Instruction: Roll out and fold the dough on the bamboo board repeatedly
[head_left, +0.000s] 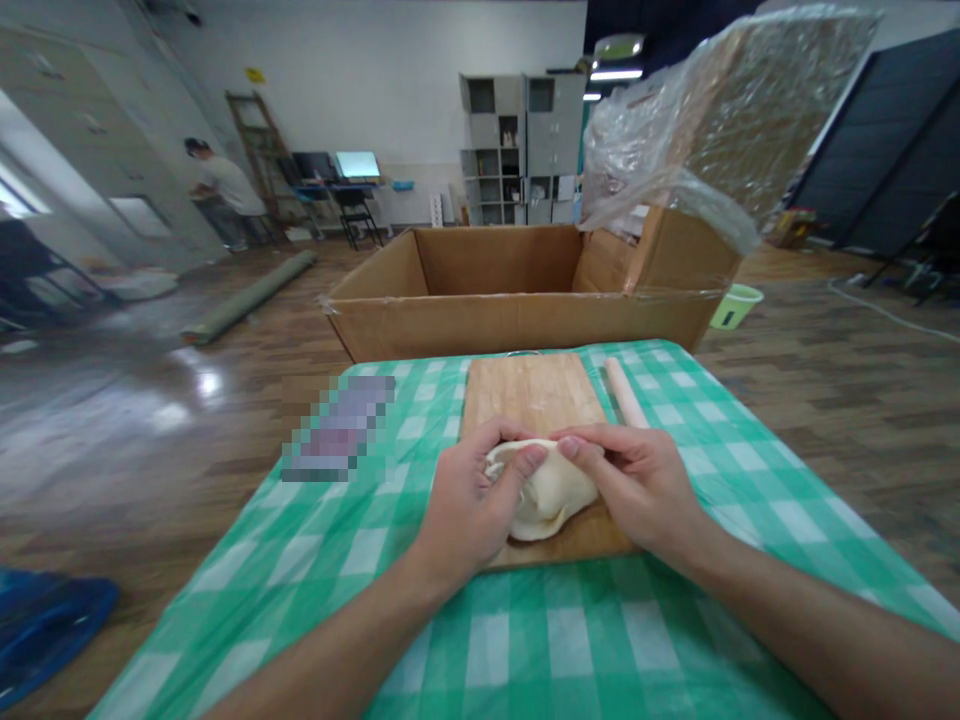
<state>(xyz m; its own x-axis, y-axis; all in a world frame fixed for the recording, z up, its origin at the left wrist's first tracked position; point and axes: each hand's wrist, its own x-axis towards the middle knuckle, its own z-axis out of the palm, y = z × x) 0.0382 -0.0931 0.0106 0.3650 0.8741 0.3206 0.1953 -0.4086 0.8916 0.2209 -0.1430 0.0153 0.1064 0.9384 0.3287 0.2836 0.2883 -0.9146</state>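
A pale lump of dough (551, 498) sits above the near half of a wooden cutting board (532, 385). My left hand (480, 490) grips its left side, thumb on top and fingers behind. My right hand (637, 475) pinches the dough's upper right edge between thumb and fingers. The dough looks folded, with a crease on the left and a loose flap at the bottom. Beyond my right hand lies a wooden rolling pin (624, 392), its near end hidden behind that hand.
A green checked cloth (405, 610) covers the table. A blurred-out flat item (341, 430) lies on the left. Behind the table stands a large open cardboard box (510, 315), with a green bin (736, 306) beside it. One person (225, 190) stands far left.
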